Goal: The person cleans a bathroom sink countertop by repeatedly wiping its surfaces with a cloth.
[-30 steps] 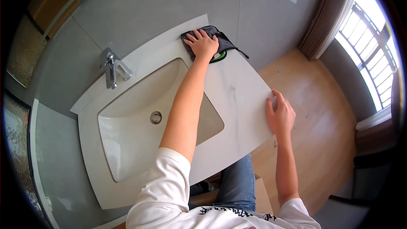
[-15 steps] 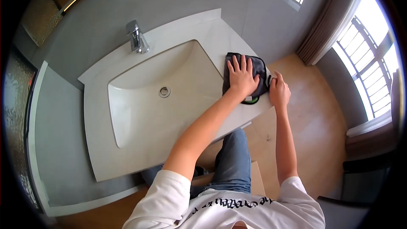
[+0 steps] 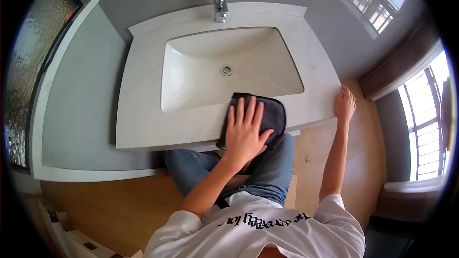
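Observation:
My left hand lies flat with spread fingers on a dark grey cloth with a black border. The cloth rests on the front rim of the white countertop, just before the sink basin, and part of it hangs over the front edge. At the countertop's right front corner, my right hand is curled round the edge, with its fingers close together.
A chrome faucet stands behind the basin, above the metal drain. To the left is a grey panel with a white border. My knees are under the counter's front. A curtain and barred window are on the right.
My left hand and the cloth have moved from the countertop's right side to its front rim. My right hand stays at the right corner. The view has turned, so the sink appears straighter.

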### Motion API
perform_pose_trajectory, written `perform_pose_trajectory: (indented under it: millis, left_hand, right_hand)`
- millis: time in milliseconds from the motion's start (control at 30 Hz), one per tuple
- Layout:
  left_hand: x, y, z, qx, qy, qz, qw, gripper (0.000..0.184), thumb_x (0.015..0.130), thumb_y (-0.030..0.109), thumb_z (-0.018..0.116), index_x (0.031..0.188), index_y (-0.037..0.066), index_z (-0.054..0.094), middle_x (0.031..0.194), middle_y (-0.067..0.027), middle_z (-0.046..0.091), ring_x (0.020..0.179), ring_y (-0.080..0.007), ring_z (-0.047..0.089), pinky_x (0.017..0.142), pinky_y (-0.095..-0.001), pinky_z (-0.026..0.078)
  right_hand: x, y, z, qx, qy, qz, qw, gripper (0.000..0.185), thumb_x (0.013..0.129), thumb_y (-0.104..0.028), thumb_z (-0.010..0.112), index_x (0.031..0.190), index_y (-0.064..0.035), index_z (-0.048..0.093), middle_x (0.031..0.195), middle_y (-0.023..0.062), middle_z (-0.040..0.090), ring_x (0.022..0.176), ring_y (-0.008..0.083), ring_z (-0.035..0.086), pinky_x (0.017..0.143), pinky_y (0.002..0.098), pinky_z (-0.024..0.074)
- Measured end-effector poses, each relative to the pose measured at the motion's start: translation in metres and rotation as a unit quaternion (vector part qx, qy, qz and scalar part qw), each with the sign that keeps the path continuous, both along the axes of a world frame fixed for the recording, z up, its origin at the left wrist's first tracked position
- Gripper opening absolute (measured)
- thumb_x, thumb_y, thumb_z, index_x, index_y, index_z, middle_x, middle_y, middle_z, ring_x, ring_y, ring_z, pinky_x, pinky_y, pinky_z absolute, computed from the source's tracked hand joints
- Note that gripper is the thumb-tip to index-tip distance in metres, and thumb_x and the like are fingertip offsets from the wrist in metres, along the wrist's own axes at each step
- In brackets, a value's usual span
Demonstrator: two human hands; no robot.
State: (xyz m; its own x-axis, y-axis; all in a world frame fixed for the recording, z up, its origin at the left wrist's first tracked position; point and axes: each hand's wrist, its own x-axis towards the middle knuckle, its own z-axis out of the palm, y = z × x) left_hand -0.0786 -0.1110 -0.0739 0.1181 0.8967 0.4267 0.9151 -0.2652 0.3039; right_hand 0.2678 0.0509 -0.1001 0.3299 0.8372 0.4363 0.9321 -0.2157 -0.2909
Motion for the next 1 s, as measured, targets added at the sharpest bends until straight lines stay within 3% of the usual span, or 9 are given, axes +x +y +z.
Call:
perform_pose_trajectory:
  millis: [33, 133, 300, 433, 533, 700, 900, 1000]
  left_hand:
    - [-0.012, -0.004, -0.005, 0.002, 0.009, 0.023, 1.000, 0.074, 0.086, 0.046, 0.065, 0.143, 0.005, 0.044, 0.150, -0.0160, 0.039, 0.136, -0.0407, 0.036, 0.111, -0.0560, 0.028]
    - [-0.004, 0.003, -0.002, 0.008, 0.021, 0.057, 0.998, 0.074, 0.088, 0.046, 0.061, 0.142, 0.001, 0.043, 0.148, -0.0215, 0.040, 0.135, -0.0434, 0.037, 0.109, -0.0580, 0.028]
    - [0.059, 0.045, -0.003, 0.012, 0.017, 0.016, 1.000, 0.080, 0.084, 0.051, 0.061, 0.137, -0.006, 0.043, 0.140, -0.0281, 0.042, 0.131, -0.0474, 0.037, 0.106, -0.0629, 0.028]
    - [0.110, 0.066, -0.019, 0.035, 0.004, 0.004, 0.999, 0.081, 0.083, 0.052, 0.061, 0.135, -0.007, 0.045, 0.136, -0.0268, 0.046, 0.130, -0.0455, 0.037, 0.109, -0.0635, 0.023]
    - [0.101, 0.062, -0.024, 0.046, -0.050, -0.026, 0.997, 0.077, 0.084, 0.050, 0.062, 0.134, -0.007, 0.047, 0.138, -0.0269, 0.045, 0.132, -0.0437, 0.036, 0.112, -0.0599, 0.022]
    - [0.030, 0.028, -0.020, 0.048, -0.091, -0.023, 0.994, 0.072, 0.082, 0.046, 0.067, 0.135, 0.000, 0.050, 0.144, -0.0234, 0.042, 0.135, -0.0406, 0.034, 0.113, -0.0558, 0.023]
    - [-0.098, -0.041, -0.001, 0.013, -0.012, 0.151, 0.988, 0.071, 0.084, 0.045, 0.067, 0.139, 0.004, 0.047, 0.147, -0.0219, 0.040, 0.135, -0.0416, 0.037, 0.108, -0.0580, 0.029]
    - [-0.151, -0.072, -0.002, -0.027, 0.020, 0.253, 0.967, 0.068, 0.088, 0.044, 0.063, 0.143, 0.007, 0.045, 0.150, -0.0215, 0.037, 0.139, -0.0414, 0.033, 0.111, -0.0588, 0.026]
  right_hand:
    - [0.002, 0.004, -0.002, -0.037, -0.025, 0.000, 0.999, 0.039, 0.096, -0.029, 0.044, 0.128, -0.0116, 0.059, 0.138, 0.0073, 0.055, 0.134, 0.0270, 0.044, 0.111, 0.0454, 0.0292]
    - [-0.007, 0.015, 0.001, -0.071, -0.108, -0.005, 0.992, 0.042, 0.098, -0.032, 0.043, 0.132, -0.0114, 0.056, 0.141, 0.0071, 0.052, 0.136, 0.0273, 0.042, 0.112, 0.0474, 0.0277]
    - [-0.032, 0.026, 0.003, -0.102, -0.055, 0.023, 0.993, 0.068, 0.094, -0.057, 0.044, 0.143, -0.0099, 0.042, 0.146, 0.0194, 0.044, 0.138, 0.0365, 0.037, 0.112, 0.0507, 0.0258]
    - [-0.031, 0.030, 0.006, -0.136, -0.057, 0.011, 0.989, 0.070, 0.094, -0.060, 0.041, 0.146, -0.0136, 0.039, 0.151, 0.0155, 0.040, 0.140, 0.0347, 0.034, 0.112, 0.0514, 0.0256]
    - [-0.024, 0.035, 0.000, -0.148, -0.057, 0.011, 0.987, 0.072, 0.094, -0.062, 0.039, 0.149, -0.0157, 0.036, 0.152, 0.0121, 0.038, 0.141, 0.0328, 0.033, 0.113, 0.0507, 0.0253]
    - [-0.015, 0.042, -0.005, -0.151, -0.053, 0.004, 0.987, 0.072, 0.093, -0.065, 0.039, 0.149, -0.0196, 0.037, 0.153, 0.0083, 0.038, 0.141, 0.0309, 0.034, 0.114, 0.0480, 0.0256]
    - [-0.010, 0.048, -0.011, -0.150, -0.050, -0.001, 0.987, 0.073, 0.092, -0.066, 0.039, 0.149, -0.0201, 0.037, 0.153, 0.0070, 0.038, 0.141, 0.0303, 0.033, 0.114, 0.0481, 0.0254]
    - [-0.009, 0.045, -0.010, -0.154, -0.049, 0.007, 0.987, 0.073, 0.093, -0.066, 0.039, 0.150, -0.0200, 0.036, 0.153, 0.0076, 0.037, 0.141, 0.0304, 0.033, 0.114, 0.0482, 0.0252]
